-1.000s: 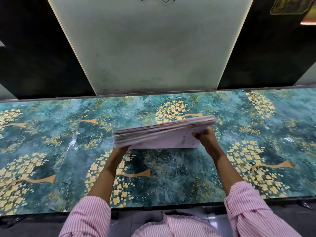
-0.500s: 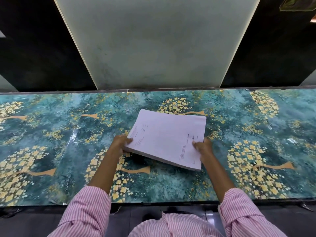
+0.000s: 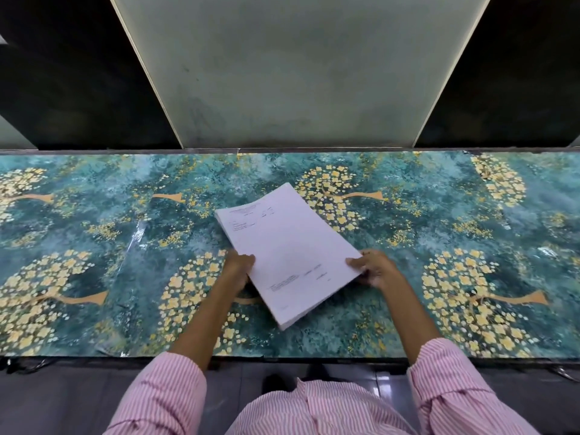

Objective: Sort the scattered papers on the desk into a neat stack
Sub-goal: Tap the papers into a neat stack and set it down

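Note:
A thick stack of white printed papers lies at an angle in the middle of the desk, its long side running from upper left to lower right. My left hand grips the stack's left long edge, thumb on top. My right hand grips the right long edge near the lower corner, thumb on the top sheet. The near end of the stack seems slightly raised off the desk; its sheet edges look even. No loose sheets show elsewhere.
The desk top carries a teal covering with yellow flower trees, with a shiny crease at the left. A pale green panel rises behind the desk's far edge, flanked by dark gaps. The desk's near edge runs above my pink striped sleeves.
The stack, first held up on edge, came down flat and has turned from landscape to a diagonal lie. Both hands shifted along its long sides.

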